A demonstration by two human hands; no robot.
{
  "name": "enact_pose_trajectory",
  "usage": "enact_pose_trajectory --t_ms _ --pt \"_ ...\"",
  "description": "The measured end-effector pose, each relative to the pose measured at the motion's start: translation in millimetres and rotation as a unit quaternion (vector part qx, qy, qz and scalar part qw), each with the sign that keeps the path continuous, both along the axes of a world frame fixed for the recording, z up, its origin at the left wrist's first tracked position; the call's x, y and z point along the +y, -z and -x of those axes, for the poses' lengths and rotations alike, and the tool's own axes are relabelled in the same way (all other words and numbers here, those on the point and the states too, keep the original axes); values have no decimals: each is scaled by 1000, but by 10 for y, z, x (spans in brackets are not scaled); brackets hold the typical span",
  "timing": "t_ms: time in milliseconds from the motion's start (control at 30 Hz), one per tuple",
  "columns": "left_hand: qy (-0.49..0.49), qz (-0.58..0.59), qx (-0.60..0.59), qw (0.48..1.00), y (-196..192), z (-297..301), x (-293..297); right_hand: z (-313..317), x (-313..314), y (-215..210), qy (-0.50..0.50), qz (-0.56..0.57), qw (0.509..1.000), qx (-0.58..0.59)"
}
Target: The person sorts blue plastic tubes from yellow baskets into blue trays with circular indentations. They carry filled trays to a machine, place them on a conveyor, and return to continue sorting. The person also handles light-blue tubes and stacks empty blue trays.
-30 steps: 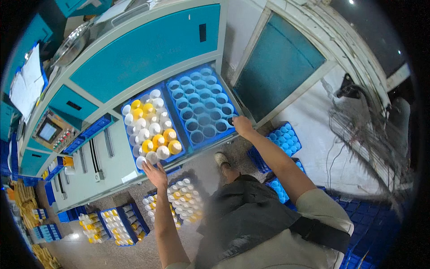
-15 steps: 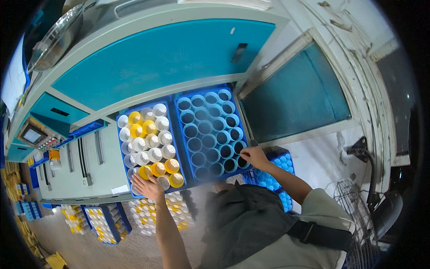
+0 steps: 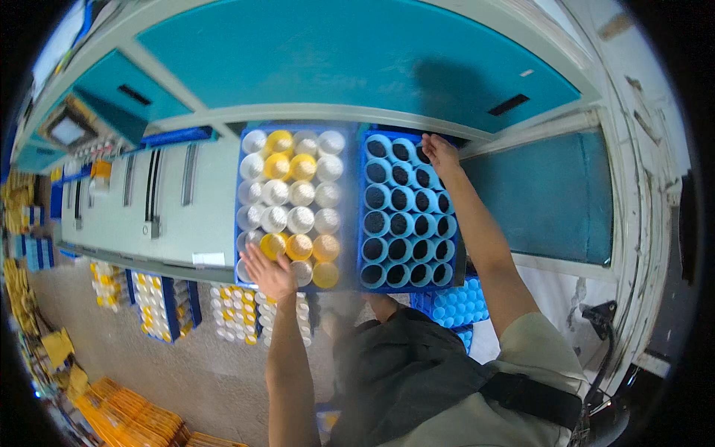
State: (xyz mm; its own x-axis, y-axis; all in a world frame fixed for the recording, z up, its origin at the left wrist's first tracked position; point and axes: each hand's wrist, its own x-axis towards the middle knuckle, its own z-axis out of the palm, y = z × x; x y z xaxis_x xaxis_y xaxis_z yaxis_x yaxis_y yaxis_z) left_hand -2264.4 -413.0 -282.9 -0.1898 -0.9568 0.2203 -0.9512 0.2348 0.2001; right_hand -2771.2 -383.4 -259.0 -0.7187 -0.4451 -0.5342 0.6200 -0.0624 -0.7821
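Observation:
My left hand (image 3: 269, 273) lies with fingers stretched over the near left part of a blue crate (image 3: 240, 277). White cups (image 3: 300, 218) and yellow cups (image 3: 273, 245) stand upright in rows there, many heaped with white grainy stuff. My right hand (image 3: 442, 156) is at the far right corner of a second blue crate (image 3: 363, 212), fingers extended beside the rim of a light blue cup. That crate holds rows of light blue cups (image 3: 401, 223) with dark insides. Part of the far right cups is hidden by my right hand and forearm.
A teal-panelled machine cabinet (image 3: 320, 63) rises behind the crates, with a control panel (image 3: 68, 131) at left. More blue cups (image 3: 454, 304) stand low at right, below the crates. Crates of white and yellow cups (image 3: 153, 305) and stacked orange items (image 3: 130, 413) are on the floor.
My right hand has moved from the near right corner of the blue-cup crate to its far right corner. My left hand stays by the other crate's near left corner. The view has shifted.

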Motion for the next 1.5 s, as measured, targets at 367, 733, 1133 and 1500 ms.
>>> enact_pose_trajectory --t_ms 367,733,1133,1500 --pt "-3 -49 84 995 -23 -150 -4 -3465 416 -282 -485 -130 733 460" --pt "217 -193 109 951 -453 -499 -660 -4108 86 -22 -391 -258 728 500" --pt "225 -236 133 936 -234 -303 -727 -4093 -94 41 -327 -294 790 427" --pt "203 -191 382 881 -1601 -1667 771 -5466 1389 -1577 -309 -301 671 603"
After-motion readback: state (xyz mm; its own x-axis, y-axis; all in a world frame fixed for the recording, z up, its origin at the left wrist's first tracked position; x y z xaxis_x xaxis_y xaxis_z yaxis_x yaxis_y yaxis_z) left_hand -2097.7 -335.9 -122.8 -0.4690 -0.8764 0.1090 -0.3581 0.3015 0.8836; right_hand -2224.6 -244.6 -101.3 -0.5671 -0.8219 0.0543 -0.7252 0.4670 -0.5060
